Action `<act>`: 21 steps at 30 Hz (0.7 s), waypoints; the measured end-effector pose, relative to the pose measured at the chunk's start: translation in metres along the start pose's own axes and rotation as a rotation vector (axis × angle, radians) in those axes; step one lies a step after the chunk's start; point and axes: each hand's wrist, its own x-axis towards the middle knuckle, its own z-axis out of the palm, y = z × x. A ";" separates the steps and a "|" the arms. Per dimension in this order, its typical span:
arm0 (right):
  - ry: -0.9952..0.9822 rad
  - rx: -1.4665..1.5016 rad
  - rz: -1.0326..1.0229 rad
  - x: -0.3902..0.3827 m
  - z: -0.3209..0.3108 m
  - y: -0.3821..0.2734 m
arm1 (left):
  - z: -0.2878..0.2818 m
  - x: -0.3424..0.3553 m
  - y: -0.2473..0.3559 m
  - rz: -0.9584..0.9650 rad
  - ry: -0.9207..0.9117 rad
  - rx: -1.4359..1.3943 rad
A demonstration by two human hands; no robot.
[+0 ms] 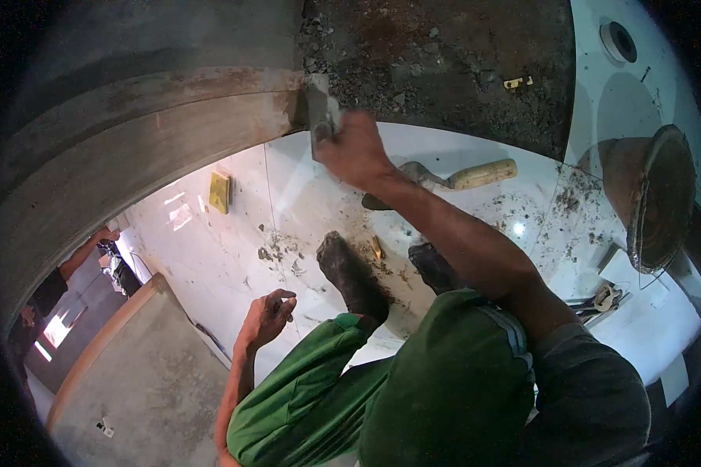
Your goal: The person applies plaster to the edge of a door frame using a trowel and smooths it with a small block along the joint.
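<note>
My right hand (354, 152) is closed on a flat grey rectangular plate (320, 109), which looks like a plastering trowel. The plate lies against the corner where the grey ledge (210, 109) meets the rough dark cement patch (444, 62). Beneath my right forearm, a trowel with a wooden handle (483, 174) rests on the white tiles; my arm hides part of its blade. My left hand (266, 317) hangs beside my green-trousered knee, empty, its fingers loosely bent and a little apart.
A yellow block (220, 192) sits near the ledge. At right stand a dirty bucket (662, 198) and a round roll (618, 42). Small yellow pieces lie on the patch (518, 82) and near my feet (377, 247). Crumbs litter the tiles. Another person's arm (86, 253) shows far left.
</note>
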 end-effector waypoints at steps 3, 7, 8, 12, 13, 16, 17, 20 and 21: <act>0.055 -0.065 -0.054 0.003 0.003 -0.014 | -0.003 -0.002 0.005 0.024 0.023 -0.033; 0.007 -0.003 0.029 0.001 0.005 -0.021 | 0.000 -0.003 0.000 0.012 0.005 -0.027; 0.038 -0.059 0.074 0.000 0.007 -0.023 | 0.000 -0.002 -0.002 -0.002 -0.010 -0.016; -0.070 -0.018 0.156 0.011 -0.001 -0.024 | -0.002 0.002 -0.003 0.028 0.010 0.007; -0.018 -0.014 0.051 0.000 -0.005 -0.035 | -0.002 0.001 0.001 0.028 0.029 -0.007; 0.041 -0.097 -0.045 0.002 0.004 -0.032 | 0.001 0.001 -0.001 0.011 0.036 -0.012; 0.053 -0.185 -0.035 0.006 0.007 -0.029 | 0.000 0.001 -0.001 -0.006 0.023 0.000; -0.124 0.026 0.097 0.000 -0.008 -0.035 | 0.002 -0.003 0.001 0.002 0.014 -0.024; -0.127 0.026 0.095 -0.006 -0.003 -0.039 | 0.003 -0.002 0.001 0.000 0.016 -0.026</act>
